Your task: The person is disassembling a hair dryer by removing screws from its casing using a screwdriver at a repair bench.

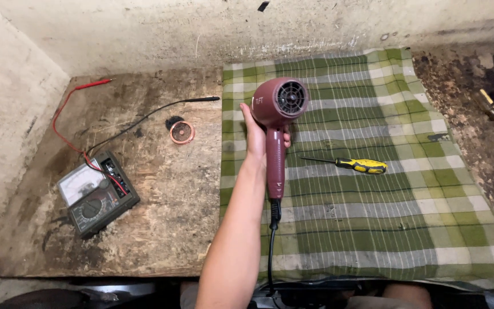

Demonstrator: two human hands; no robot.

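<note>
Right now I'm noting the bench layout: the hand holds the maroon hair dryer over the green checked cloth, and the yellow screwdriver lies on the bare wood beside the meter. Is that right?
Not quite. The head view shows the yellow screwdriver lying on the green checked cloth, right of the hair dryer, not on the bare wood by the meter. The left hand does hold the dryer over the cloth.

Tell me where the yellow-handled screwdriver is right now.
In the head view, the screwdriver lies flat on the green checked cloth, just right of the maroon hair dryer that the left hand holds up by its handle.
</note>
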